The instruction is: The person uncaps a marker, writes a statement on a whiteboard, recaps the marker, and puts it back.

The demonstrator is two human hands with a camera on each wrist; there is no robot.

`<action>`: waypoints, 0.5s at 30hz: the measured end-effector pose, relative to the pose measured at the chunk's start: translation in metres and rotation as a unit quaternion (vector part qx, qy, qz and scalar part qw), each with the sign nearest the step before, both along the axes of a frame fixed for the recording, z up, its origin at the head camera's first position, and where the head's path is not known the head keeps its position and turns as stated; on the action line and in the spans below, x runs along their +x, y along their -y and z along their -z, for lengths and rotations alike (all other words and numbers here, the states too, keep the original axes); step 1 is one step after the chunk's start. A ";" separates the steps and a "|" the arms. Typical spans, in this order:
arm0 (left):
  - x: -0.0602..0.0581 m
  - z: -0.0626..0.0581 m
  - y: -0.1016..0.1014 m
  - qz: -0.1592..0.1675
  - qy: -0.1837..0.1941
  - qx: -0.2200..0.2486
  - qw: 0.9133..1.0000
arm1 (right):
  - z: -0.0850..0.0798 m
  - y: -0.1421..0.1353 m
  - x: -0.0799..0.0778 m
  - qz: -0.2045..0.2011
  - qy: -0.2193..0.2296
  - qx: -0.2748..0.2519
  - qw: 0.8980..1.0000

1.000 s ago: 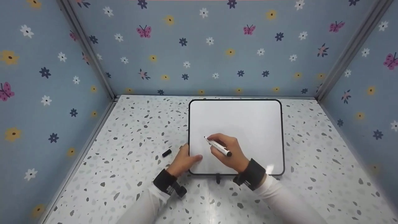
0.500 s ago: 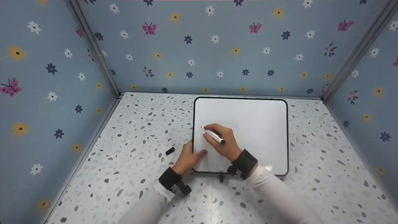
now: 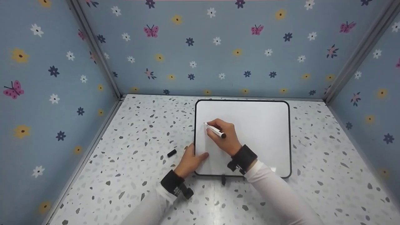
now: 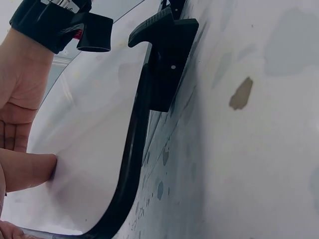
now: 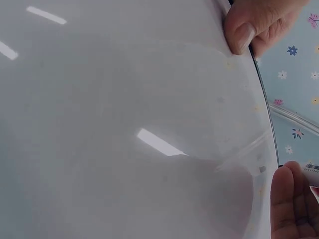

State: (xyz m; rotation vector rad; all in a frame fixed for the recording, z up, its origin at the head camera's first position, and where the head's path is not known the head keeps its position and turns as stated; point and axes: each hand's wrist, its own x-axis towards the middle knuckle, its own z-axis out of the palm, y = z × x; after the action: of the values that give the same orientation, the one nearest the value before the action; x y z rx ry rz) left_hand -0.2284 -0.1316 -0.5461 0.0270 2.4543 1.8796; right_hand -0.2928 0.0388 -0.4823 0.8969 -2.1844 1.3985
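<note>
A whiteboard point(image 3: 256, 134) with a black frame lies on the speckled table. My left hand point(image 3: 190, 160) grips its left edge, thumb on the white face; in the left wrist view this thumb point(image 4: 27, 170) presses the surface, the other fingers mostly hidden. Over the board's left part, my right hand point(image 3: 228, 140) pinches a white marker point(image 3: 215, 130) with a black end, its uncapped tip pointing up-left close to the surface. Whether the tip touches, I cannot tell. In the right wrist view only part of the marker point(image 5: 312, 173) shows beside the fingers point(image 5: 282, 199).
A black marker cap point(image 3: 172, 153) lies on the table point(image 3: 147, 134) left of the board. From the board's near edge sticks out a black clip-like piece point(image 3: 223, 179). Blue flowered walls point(image 3: 218, 50) enclose the back and both sides.
My right hand has moved the marker farther up the board and nearer its left edge. The left hand keeps its grip on the edge. The head view has shifted slightly.
</note>
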 end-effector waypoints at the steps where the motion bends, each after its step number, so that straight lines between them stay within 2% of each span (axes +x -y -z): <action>1: 0.000 0.000 0.000 0.001 0.001 0.003 1.000 | 0.000 0.000 -0.001 -0.001 -0.005 0.002 1.000; 6: 0.003 0.001 0.000 0.005 0.007 0.017 1.000 | 0.000 0.004 -0.003 -0.004 -0.024 0.010 1.000; 15: 0.003 0.000 0.002 0.007 0.001 0.008 1.000 | 0.001 0.007 -0.007 -0.004 -0.031 0.011 0.999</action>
State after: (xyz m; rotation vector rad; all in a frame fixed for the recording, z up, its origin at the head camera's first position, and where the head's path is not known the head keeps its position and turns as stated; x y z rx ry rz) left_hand -0.2259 -0.1333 -0.5457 0.0429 2.4316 1.8934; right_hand -0.3001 0.0314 -0.4829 0.9447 -2.1571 1.3342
